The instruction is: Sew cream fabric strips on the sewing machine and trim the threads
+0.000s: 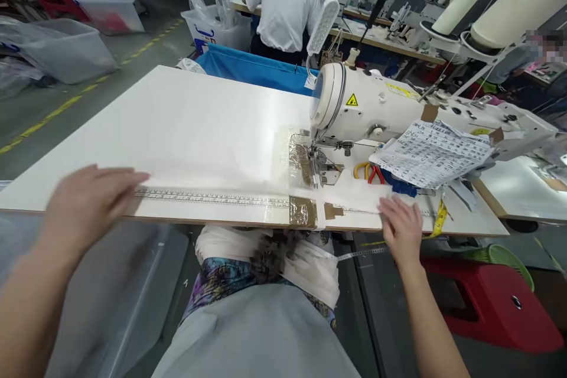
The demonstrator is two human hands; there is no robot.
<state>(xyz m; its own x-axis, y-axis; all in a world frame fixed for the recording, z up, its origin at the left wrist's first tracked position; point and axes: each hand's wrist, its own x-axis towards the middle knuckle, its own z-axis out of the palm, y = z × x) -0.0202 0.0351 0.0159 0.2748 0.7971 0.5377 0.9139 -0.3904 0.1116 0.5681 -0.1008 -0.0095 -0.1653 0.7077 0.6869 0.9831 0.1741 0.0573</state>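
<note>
My left hand (91,201), smeared by motion, is over the table's front left edge with its fingers drawn together. Whatever it may grip does not show clearly against the white tabletop (195,112). My right hand (402,224) lies with fingers spread on the front edge, touching a thin white piece, apparently fabric (354,192). Between my hands stands a white sewing machine (354,100), its presser foot (316,174) down near the white material. A printed ruler strip (212,198) runs along the front edge, with brown tape (303,212) at its right end.
Scissors with yellow and red handles (368,172) lie under the machine arm, beside handwritten paper sheets (434,153). A yellow measuring tape (439,218) hangs over the edge at right. A red stool (496,301) is below. A person in a white shirt (286,3) works behind.
</note>
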